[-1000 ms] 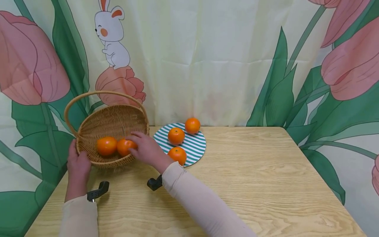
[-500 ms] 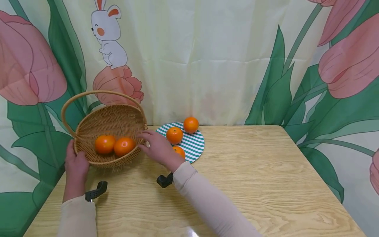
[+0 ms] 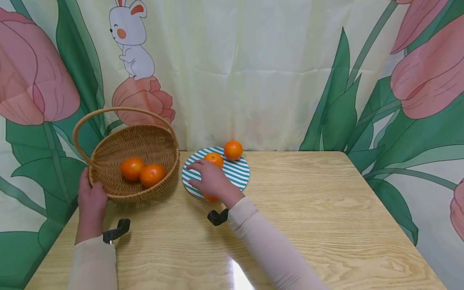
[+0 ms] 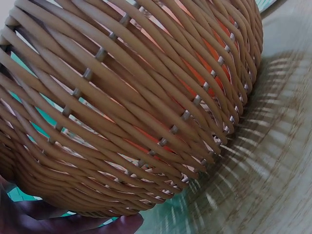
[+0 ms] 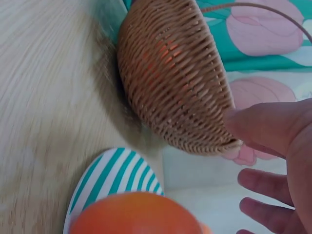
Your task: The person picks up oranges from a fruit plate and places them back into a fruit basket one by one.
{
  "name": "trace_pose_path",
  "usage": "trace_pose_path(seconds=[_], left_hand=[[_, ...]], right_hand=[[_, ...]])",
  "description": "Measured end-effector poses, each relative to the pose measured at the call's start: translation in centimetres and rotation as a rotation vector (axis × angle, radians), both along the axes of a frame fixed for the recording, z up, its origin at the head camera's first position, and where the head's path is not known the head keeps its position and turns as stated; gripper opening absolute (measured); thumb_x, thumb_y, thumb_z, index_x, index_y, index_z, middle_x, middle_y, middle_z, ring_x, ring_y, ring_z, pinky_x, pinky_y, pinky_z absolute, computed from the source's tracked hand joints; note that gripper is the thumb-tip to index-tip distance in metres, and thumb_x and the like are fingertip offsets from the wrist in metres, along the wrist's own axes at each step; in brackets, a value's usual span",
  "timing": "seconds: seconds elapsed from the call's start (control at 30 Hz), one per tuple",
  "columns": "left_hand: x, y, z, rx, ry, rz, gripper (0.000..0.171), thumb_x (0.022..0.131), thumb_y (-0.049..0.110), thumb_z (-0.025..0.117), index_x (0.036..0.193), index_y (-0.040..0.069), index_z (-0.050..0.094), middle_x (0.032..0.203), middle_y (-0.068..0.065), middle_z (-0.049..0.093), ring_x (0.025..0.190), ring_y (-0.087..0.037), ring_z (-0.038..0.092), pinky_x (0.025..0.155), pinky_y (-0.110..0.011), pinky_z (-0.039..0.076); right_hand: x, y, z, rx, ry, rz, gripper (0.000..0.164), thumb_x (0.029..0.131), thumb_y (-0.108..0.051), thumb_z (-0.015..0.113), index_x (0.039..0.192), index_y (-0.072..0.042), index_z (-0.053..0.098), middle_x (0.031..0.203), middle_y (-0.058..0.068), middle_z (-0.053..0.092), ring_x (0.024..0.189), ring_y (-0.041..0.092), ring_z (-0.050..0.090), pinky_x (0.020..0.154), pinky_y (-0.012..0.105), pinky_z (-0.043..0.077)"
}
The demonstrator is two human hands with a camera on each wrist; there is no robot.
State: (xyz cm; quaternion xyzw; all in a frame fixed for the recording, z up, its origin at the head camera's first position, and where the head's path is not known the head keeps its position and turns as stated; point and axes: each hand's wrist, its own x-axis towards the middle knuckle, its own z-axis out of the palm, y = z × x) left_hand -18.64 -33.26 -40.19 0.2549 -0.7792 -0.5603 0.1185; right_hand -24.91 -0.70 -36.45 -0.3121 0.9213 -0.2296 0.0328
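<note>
A tan wicker basket (image 3: 145,139) with a tall handle leans toward me at the left, and two oranges lie inside, a left one (image 3: 131,168) and a right one (image 3: 152,175). My left hand (image 3: 92,201) grips the near left rim of the basket; its fingers (image 4: 105,225) show under the weave in the left wrist view. Over a striped plate (image 3: 236,172), my right hand (image 3: 213,180) reaches with thumb and fingers spread, holding nothing. On that plate sit an orange (image 3: 214,158) behind the hand, another (image 3: 233,150) at the far edge, and a third (image 3: 210,197), mostly hidden below the hand.
The pale wooden table (image 3: 319,217) extends to the right and front. A curtain (image 3: 261,80) printed with tulips and a rabbit hangs right behind the table's far edge. Each wrist carries a black camera mount, the left one (image 3: 117,230) low over the table.
My right hand has let go of an orange inside the basket and moved right, over the plate. The left hand still holds the basket, which remains tilted.
</note>
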Motion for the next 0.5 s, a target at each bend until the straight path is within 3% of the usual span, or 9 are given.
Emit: trace_pose_path(seconds=[0.23,0.5], left_hand=[[-0.2,-0.2,-0.2,-0.020,0.007,0.005,0.065,0.098,0.018,0.020,0.155,0.036,-0.005,0.164,0.000,-0.001,0.147,-0.029,0.016,0.119,-0.048,0.020],[-0.3,-0.2,-0.2,-0.009,0.007,0.018,0.064,0.098,0.018,0.020,0.155,0.038,-0.003,0.164,-0.001,0.002,0.146,-0.029,0.020,0.119,-0.047,0.023]], right_hand=[[0.0,1.4,-0.6,0.028,0.011,0.001,0.047,0.090,-0.037,0.065,0.134,-0.022,0.057,0.141,0.002,0.052,0.130,0.021,0.047,0.108,0.036,0.042],[0.0,2.7,-1.8,0.025,-0.045,-0.009,0.049,0.087,-0.035,0.070,0.132,-0.020,0.059,0.142,0.006,0.050,0.127,0.023,0.048,0.108,0.039,0.042]])
